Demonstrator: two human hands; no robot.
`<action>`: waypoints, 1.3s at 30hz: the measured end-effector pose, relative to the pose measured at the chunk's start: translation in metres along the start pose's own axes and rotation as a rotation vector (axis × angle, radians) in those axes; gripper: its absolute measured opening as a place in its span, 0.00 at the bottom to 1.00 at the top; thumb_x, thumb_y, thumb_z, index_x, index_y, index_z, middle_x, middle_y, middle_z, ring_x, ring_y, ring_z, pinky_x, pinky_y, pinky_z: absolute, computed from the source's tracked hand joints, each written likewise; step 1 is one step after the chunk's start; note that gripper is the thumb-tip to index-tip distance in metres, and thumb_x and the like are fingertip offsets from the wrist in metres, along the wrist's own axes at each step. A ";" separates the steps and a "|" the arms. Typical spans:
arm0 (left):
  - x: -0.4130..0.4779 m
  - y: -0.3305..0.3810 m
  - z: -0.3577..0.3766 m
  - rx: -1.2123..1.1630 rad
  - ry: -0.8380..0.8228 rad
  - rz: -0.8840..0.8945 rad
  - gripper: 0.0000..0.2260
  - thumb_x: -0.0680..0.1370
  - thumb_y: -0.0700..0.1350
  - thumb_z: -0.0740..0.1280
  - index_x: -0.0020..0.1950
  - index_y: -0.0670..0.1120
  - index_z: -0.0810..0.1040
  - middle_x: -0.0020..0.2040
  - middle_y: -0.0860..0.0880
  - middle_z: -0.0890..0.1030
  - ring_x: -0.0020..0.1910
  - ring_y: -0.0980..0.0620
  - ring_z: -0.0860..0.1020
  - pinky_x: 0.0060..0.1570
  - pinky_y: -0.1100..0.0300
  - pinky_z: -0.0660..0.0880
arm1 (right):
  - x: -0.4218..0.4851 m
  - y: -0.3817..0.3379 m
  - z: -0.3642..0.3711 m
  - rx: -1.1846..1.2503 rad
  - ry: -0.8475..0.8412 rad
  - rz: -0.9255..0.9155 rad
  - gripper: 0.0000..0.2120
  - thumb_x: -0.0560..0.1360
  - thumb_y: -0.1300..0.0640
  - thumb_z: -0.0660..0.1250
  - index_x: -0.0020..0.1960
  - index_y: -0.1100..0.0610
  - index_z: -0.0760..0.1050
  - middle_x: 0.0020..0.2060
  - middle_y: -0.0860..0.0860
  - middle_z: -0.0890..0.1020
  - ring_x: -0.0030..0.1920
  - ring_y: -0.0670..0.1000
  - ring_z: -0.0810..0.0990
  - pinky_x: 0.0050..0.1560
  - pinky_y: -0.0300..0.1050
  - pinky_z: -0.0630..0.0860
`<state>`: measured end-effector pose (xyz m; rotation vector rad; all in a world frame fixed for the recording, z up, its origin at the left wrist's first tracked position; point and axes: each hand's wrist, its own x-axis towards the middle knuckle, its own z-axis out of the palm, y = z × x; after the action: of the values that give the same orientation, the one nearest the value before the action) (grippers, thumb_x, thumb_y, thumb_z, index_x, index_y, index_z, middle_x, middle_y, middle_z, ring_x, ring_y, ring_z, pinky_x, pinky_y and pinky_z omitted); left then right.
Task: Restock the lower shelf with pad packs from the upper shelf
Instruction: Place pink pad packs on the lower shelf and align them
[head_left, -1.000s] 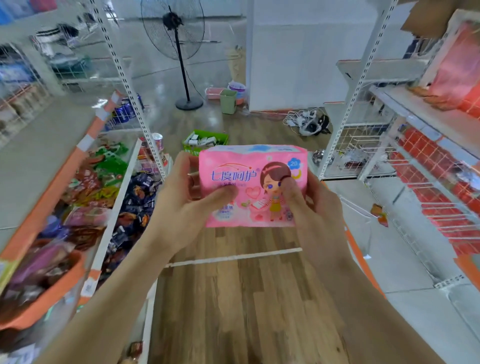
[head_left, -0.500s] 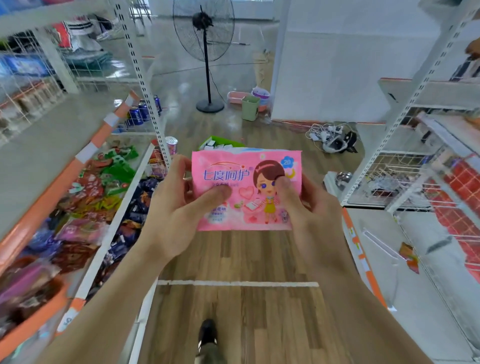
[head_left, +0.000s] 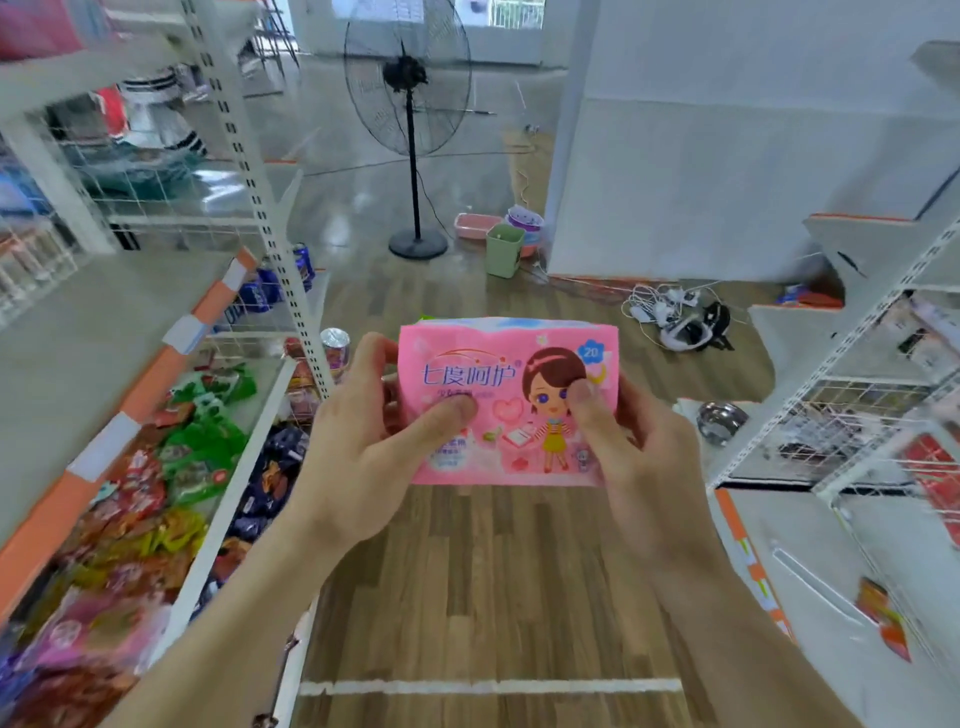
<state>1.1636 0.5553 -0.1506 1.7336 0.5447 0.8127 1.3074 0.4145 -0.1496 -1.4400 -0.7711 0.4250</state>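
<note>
Left of the left hand's fingers, a shelf tray holds a jumble of snack packets, green, red and dark blue. Beyond the fingertips a green bin stands beside a pink basin; their contents cannot be told. Right of the right hand's fingers, a metal bowl lies near a wire basket. Both hands grip the pad pack by its ends over the wooden floor, thumbs on its front, fingers curled behind. It is pink and soft-sided, with blue lettering, a cartoon girl and a blue "20" badge.
</note>
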 end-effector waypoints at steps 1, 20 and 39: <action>0.014 -0.002 0.003 0.012 -0.008 0.001 0.22 0.68 0.58 0.72 0.55 0.49 0.72 0.50 0.50 0.86 0.47 0.48 0.86 0.45 0.41 0.82 | 0.012 0.004 -0.001 -0.001 0.006 -0.003 0.11 0.75 0.47 0.66 0.53 0.50 0.82 0.43 0.46 0.87 0.44 0.46 0.86 0.42 0.39 0.80; 0.256 -0.068 0.102 0.010 0.274 -0.029 0.11 0.69 0.55 0.72 0.47 0.61 0.75 0.50 0.46 0.86 0.49 0.40 0.85 0.48 0.33 0.79 | 0.297 0.086 -0.061 0.054 -0.171 0.014 0.11 0.77 0.50 0.68 0.56 0.53 0.83 0.43 0.46 0.87 0.44 0.46 0.86 0.42 0.36 0.79; 0.331 -0.161 -0.114 0.071 0.774 -0.147 0.19 0.68 0.56 0.74 0.54 0.53 0.74 0.52 0.49 0.86 0.50 0.44 0.85 0.49 0.38 0.81 | 0.459 0.135 0.217 0.029 -0.711 0.010 0.15 0.75 0.45 0.66 0.56 0.52 0.82 0.46 0.46 0.87 0.48 0.48 0.86 0.50 0.51 0.82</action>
<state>1.3021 0.9108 -0.2010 1.3748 1.2092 1.3682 1.5016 0.9008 -0.1928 -1.2616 -1.3127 0.9771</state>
